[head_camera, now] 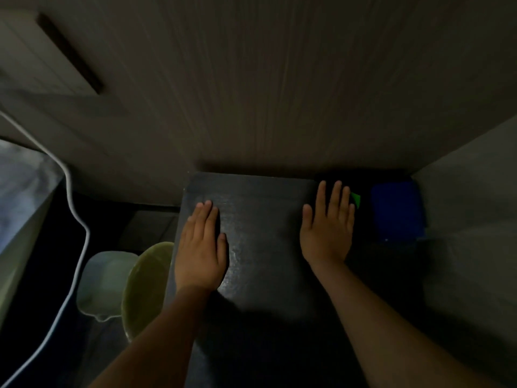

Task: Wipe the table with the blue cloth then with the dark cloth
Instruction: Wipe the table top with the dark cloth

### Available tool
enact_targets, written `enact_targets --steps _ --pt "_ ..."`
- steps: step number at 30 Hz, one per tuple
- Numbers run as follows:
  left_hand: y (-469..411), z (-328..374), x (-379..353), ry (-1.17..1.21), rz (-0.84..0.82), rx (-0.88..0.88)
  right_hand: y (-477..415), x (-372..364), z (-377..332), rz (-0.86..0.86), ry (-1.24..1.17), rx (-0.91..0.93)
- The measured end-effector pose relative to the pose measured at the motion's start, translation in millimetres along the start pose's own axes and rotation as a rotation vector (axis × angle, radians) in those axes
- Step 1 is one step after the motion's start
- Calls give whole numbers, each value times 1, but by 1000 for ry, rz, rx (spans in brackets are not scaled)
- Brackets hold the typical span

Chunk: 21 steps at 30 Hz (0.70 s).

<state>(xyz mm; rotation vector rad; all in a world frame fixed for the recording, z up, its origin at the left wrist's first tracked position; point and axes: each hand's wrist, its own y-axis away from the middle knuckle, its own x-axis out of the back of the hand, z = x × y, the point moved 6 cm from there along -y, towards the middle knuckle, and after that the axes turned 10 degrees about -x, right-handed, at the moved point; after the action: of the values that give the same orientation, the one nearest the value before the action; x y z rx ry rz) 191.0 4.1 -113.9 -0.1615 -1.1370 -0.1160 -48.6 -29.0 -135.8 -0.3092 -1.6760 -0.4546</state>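
Note:
A small dark table (265,233) stands against a pale wall in dim light. My left hand (202,247) lies flat on the table's left side, fingers together, holding nothing. My right hand (328,228) lies flat toward the right side, fingers slightly spread, empty. The folded blue cloth (397,211) rests at the table's far right corner, a little to the right of my right hand. Between them is a very dark patch, possibly the dark cloth (363,219), with a small green tag (356,198) showing beside my fingertips; its outline is hard to make out.
Left of the table on the floor sit a yellow-green basin (145,289) and a pale plastic container (106,281). A white cable (75,219) hangs down the left side. A grey wall (470,233) closes in the right side.

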Motion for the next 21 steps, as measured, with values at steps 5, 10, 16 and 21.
enact_targets --steps 5,10,16,21 --pt "1 -1 2 15 46 16 16 -4 -47 -4 -50 31" --pt "3 -6 3 -4 98 73 32 -7 -107 -13 -91 199" --pt "4 -7 3 19 128 82 44 -22 -175 -63 66 447" --pt "5 -8 4 81 155 75 47 -26 -197 -74 175 597"
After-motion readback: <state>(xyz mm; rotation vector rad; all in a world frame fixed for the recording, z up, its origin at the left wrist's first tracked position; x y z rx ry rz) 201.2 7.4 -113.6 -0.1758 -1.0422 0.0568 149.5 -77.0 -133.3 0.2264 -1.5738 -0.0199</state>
